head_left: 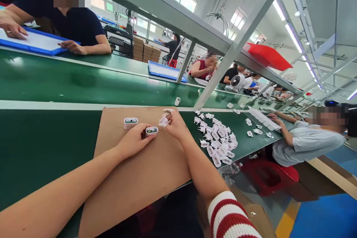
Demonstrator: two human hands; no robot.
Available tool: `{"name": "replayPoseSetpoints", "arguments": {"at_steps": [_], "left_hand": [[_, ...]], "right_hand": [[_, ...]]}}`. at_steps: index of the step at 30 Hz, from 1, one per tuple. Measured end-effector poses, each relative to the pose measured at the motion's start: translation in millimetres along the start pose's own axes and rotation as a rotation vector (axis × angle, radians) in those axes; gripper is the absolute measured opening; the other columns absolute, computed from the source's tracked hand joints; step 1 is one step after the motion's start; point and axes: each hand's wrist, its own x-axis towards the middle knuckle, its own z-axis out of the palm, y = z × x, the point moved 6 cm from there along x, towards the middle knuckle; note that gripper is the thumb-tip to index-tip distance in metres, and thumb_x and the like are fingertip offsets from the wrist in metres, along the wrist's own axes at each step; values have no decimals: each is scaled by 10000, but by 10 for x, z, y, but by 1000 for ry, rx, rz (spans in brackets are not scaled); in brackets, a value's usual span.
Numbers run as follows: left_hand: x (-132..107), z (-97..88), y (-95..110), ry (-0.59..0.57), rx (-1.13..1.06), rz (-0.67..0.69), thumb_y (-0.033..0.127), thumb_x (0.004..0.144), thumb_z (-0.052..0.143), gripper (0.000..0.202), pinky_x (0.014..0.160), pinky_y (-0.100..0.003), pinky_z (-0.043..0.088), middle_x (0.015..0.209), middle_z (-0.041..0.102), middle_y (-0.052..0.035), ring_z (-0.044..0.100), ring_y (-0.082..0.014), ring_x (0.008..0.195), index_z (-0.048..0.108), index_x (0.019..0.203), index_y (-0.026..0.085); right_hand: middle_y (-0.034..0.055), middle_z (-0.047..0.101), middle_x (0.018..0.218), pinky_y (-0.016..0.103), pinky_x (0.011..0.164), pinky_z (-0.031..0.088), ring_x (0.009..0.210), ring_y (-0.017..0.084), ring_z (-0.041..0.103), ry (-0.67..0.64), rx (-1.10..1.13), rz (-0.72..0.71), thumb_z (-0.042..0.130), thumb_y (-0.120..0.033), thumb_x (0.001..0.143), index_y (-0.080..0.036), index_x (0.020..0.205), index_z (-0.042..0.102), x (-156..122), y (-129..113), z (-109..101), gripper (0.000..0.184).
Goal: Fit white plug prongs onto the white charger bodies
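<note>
My left hand (134,140) rests on a brown cardboard sheet (139,178) and pinches a small white charger shell (151,131) with its open side up. My right hand (174,122), with white tape on its fingertips, is closed on a small white plug part (163,121) just right of that shell. A second white shell (130,122) stands on the cardboard to the left, apart from both hands. A heap of several white plug parts (219,141) lies on the green bench to the right of my right forearm.
A green conveyor belt (69,85) runs behind the cardboard. Across it a person leans on a blue-edged tray (30,42); another blue tray (164,71) lies further along. A co-worker (304,139) sits at my right with more white parts (260,117). Metal frame posts (223,63) rise overhead.
</note>
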Motion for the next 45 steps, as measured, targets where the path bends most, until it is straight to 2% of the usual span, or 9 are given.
{"name": "replayPoseSetpoints", "arguments": {"at_steps": [7,11,15,19,22,25,30,35,45], "left_hand": [[21,16,32,1,26,-19,597,847,637,480,882,-364,509,1107,706,-74,648,-265,994,679,1094,188],[13,23,20,-13,30,-45,598,856,632,483,852,-350,511,1122,711,-65,648,-262,991,684,1123,199],[11,27,24,-16,22,-53,607,858,621,497,834,-349,511,1113,711,-66,649,-259,976,684,1130,196],[16,34,2,-16,18,-87,615,820,649,501,787,-347,512,1062,715,-62,652,-252,913,679,1089,193],[11,37,-19,-16,7,-105,613,794,673,512,773,-348,517,1047,717,-62,655,-252,896,675,1088,194],[-2,36,-37,-8,-18,-129,604,758,703,588,789,-351,527,1086,714,-72,659,-256,922,659,1169,187],[-3,47,-27,-7,-27,-114,578,783,664,476,713,-338,490,955,712,-55,638,-233,819,692,1057,189],[9,57,-64,1,-82,-103,565,761,684,425,724,-331,474,923,701,-48,628,-230,831,689,953,186],[9,38,-40,-22,-99,-80,597,743,698,443,693,-327,448,872,682,-49,609,-231,801,679,897,182]], "right_hand": [[65,611,1137,328,965,503,1070,179,608,-57,-326,-131,549,-139,902,-231,1241,711,-137,-81,-154,387],[53,651,1001,349,887,522,932,190,608,-160,-432,2,622,-107,830,-199,1171,728,-203,-32,-64,368],[34,706,1022,319,808,546,870,168,640,-78,-158,131,679,-195,811,-210,1107,717,-219,-8,6,299],[15,684,994,277,721,556,784,135,647,80,214,166,746,-332,752,-231,1230,665,-225,-91,15,496],[28,700,958,295,734,567,766,137,645,61,329,174,756,-359,720,-206,1025,707,-240,-178,46,344],[44,721,955,345,833,581,863,177,676,-33,374,187,807,-374,686,-201,992,698,-271,-257,99,368],[38,652,981,323,811,555,859,167,641,-48,-29,-19,711,-265,801,-229,984,733,-346,-465,109,188],[47,572,911,327,796,495,913,205,573,-158,-477,-255,573,-79,814,-202,1017,741,-382,-576,274,291],[-1,520,800,273,689,383,792,166,526,-307,-582,-230,482,25,704,-193,780,653,-179,-607,339,287]]}}
